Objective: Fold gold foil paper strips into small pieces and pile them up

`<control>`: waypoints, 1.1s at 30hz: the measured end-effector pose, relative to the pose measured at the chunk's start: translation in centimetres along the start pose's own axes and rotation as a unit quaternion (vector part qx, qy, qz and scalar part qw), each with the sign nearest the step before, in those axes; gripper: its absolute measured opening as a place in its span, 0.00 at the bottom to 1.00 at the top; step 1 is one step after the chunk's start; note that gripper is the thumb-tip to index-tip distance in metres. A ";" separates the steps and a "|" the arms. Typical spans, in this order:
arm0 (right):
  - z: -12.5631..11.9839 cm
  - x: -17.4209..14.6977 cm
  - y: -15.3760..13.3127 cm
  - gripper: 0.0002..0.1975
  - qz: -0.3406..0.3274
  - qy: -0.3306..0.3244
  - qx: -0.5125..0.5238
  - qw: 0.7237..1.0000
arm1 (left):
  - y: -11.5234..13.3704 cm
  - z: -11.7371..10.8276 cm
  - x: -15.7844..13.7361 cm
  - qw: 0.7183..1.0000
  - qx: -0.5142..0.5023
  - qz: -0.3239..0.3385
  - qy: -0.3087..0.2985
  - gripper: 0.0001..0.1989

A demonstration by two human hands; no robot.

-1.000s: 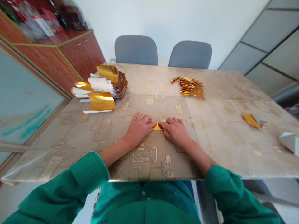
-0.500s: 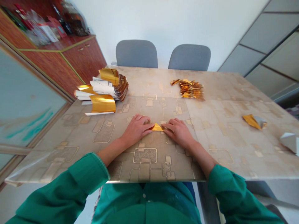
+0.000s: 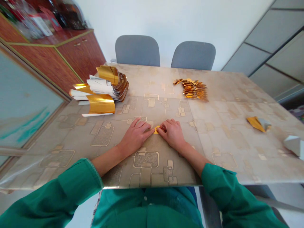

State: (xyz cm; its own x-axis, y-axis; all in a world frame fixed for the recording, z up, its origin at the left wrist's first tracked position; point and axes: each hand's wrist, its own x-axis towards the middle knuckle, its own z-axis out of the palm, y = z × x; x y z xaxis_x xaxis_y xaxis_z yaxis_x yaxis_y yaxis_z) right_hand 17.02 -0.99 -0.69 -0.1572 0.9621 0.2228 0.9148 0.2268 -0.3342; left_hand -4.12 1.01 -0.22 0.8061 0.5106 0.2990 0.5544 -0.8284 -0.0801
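Note:
A small piece of folded gold paper (image 3: pixel 156 129) lies on the patterned tablecloth in front of me, mostly covered by my fingers. From its left side, my left hand (image 3: pixel 136 135) holds it, thumb and forefinger at its edge and the other fingers resting on the cloth. My right hand (image 3: pixel 172 133) pinches the right end between thumb and curled fingers. Beyond my left hand sits a stack of gold and white paper sheets (image 3: pixel 102 103), curled at the edges. Folded gold paper pieces (image 3: pixel 193 89) stand in a cluster farther back, right of centre.
To the right lie a gold-and-silver folded scrap (image 3: pixel 257 123) and a white paper piece (image 3: pixel 294 145) near the table's edge. Two grey chairs (image 3: pixel 137 50) stand behind the table (image 3: pixel 223 133). A wooden cabinet (image 3: pixel 80 52) with bottles is at the left.
My right hand has moved left along the gold paper, closer to my left hand, and its fingers have curled. Less of the paper shows. The view has shifted slightly.

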 end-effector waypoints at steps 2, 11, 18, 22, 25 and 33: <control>0.3 0.3 -0.3 0.13 0.012 0.002 -0.015 1.000 | 0.0 0.0 0.0 1.000 -0.012 -0.010 -0.004 0.14; -0.5 0.9 -0.6 0.05 0.091 -0.034 -0.004 0.995 | 0.0 0.3 0.0 0.997 -0.055 -0.058 0.019 0.10; 0.1 -0.5 -1.0 0.07 0.042 0.022 -0.022 0.999 | 0.3 0.3 0.0 0.997 -0.055 -0.051 0.016 0.10; 0.5 -1.2 -1.2 0.09 0.037 0.015 -0.007 0.999 | 0.3 0.4 -0.1 0.996 -0.051 -0.063 0.028 0.10; 0.0 -1.4 -0.5 0.07 0.063 -0.007 0.029 0.998 | 0.0 0.4 -0.1 0.995 -0.065 -0.069 0.026 0.09; -1.9 -0.6 1.8 0.08 -0.051 -0.056 0.100 0.992 | -1.0 0.9 1.2 0.996 -0.081 -0.022 0.040 0.08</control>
State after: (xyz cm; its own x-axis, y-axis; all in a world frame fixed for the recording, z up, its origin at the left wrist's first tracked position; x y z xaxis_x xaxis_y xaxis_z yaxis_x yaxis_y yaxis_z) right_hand 19.45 -1.42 0.28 -0.2952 0.9411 0.1646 0.8018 0.3377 -0.4930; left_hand -3.57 2.68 -0.64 0.7590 0.5327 0.3744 0.5428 -0.8353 0.0879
